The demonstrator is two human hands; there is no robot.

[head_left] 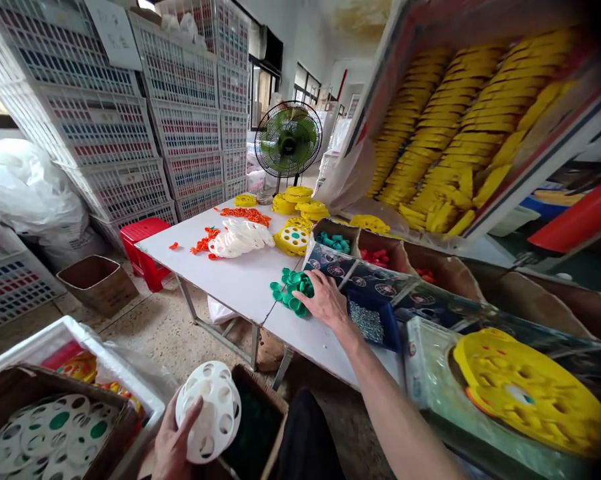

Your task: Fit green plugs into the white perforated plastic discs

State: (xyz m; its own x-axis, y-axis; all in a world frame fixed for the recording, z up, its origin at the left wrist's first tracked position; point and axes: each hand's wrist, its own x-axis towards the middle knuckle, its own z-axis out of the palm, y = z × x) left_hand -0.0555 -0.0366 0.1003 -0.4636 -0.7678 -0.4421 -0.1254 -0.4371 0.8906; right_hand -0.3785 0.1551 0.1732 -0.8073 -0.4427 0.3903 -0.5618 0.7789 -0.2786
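A small stack of white plastic discs (213, 407) with round holes is in my left hand (173, 433), held low at the front, thumb across the top face. My right hand (325, 303) reaches to the table, its thumb and fingers closed around part of a pile of green plastic caps (288, 290). Exactly how many caps it grips is hidden. Just right of that hand, a dark blue tray (393, 320) contains small metal screws. Beyond the caps lie a row of white discs (240, 239) and a yellow round part (293, 235) with a white disc on it.
Cardboard bins (388, 257) of coloured pieces line the table's right side. A yellow part (530, 387) rests at right. A carton of white discs (50, 433) stands lower left, an open box (260, 413) below my left hand. A fan (288, 140) and stacked crates (180, 120) stand behind.
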